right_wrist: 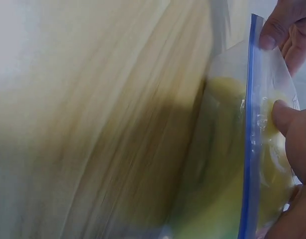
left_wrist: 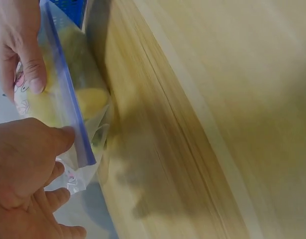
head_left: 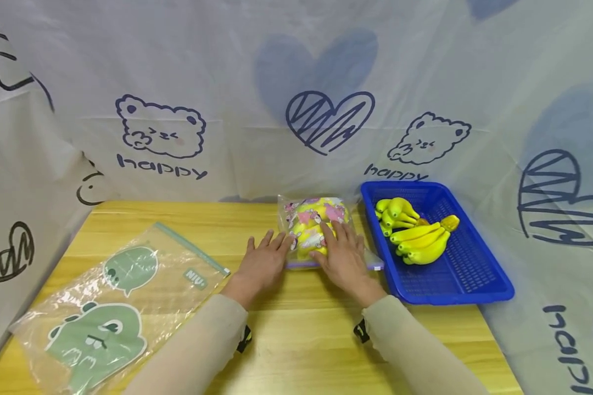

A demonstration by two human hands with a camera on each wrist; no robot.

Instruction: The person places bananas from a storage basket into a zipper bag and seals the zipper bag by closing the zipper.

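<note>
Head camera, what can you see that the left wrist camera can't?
Only the head view shows the blue basket holding banana bunches, the empty dinosaur bag lying flat on the left, and the curtain with bears and hearts. Only the left wrist view shows the bag's blue zip strip close up, with the left hand's thumb at it. Both show the left hand, the right hand, the filled zip bag and the wooden table.

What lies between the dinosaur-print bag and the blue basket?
In the head view, both hands, left and right, press a filled zip bag on the table.
</note>
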